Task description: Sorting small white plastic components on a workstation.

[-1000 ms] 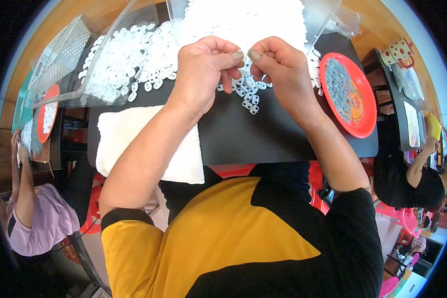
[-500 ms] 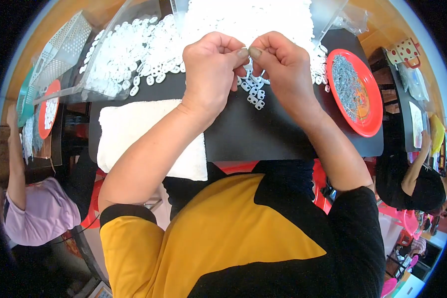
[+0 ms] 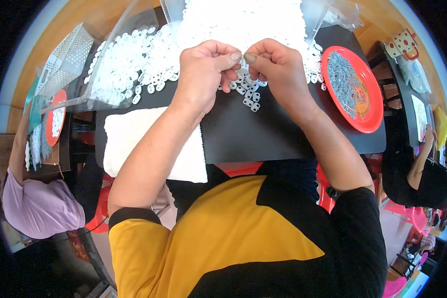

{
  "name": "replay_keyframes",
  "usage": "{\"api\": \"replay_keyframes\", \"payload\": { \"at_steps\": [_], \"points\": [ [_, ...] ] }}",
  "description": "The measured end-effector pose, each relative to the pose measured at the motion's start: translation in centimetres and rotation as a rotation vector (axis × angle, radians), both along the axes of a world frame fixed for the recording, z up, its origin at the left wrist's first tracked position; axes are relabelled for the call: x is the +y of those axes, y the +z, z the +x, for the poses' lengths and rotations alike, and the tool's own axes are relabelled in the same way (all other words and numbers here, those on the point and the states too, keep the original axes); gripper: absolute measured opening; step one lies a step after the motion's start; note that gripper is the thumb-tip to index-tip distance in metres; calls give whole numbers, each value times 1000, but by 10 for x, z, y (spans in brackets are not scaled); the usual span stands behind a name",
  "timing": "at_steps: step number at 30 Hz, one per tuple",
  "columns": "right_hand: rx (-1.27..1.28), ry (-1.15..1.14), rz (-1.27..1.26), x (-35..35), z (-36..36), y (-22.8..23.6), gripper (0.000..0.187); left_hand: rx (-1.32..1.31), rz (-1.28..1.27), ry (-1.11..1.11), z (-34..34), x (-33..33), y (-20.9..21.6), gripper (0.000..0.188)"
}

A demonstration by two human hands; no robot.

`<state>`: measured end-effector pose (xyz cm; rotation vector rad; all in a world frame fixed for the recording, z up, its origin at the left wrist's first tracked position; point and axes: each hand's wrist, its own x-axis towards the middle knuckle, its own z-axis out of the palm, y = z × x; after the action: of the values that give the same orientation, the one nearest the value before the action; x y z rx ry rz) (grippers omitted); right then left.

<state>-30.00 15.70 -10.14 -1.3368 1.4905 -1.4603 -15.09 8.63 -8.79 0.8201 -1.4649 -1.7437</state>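
My left hand [image 3: 201, 72] and my right hand [image 3: 278, 69] meet fingertip to fingertip above the dark table, thumbs against index fingers. Both are closed in a pinch. Whatever lies between the fingertips is too small and too covered to make out. Just below them, a small cluster of white oval plastic pieces with two holes [image 3: 251, 97] lies on the table. A large, glaring white heap of pieces [image 3: 243, 25] fills the area beyond my hands. To the right, a red plate [image 3: 374, 111] carries a tangle of thin silvery metal pieces [image 3: 341, 74].
A folded white cloth [image 3: 186, 161] lies under my left forearm on the dark table [image 3: 253, 136]. Clear plastic bin walls [image 3: 92, 89] stand at the far left, around more white pieces [image 3: 121, 69]. Other people sit at tables to the left [image 3: 44, 208] and right [image 3: 422, 184].
The whole view has shifted slightly. My hands stay pinched together, turned a little, and the left fingers are spread somewhat lower. The person at left has lowered an arm slightly.
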Motion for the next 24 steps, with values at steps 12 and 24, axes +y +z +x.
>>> {"api": "replay_keyframes", "payload": {
  "at_steps": [12,24],
  "points": [
    [41,-3,2,3,0,-2,8,29,23,11,-2,2,2,5],
    [72,-44,33,5,7,-2,8,-81,51,-22,-1,6,1,8]
  ]
}}
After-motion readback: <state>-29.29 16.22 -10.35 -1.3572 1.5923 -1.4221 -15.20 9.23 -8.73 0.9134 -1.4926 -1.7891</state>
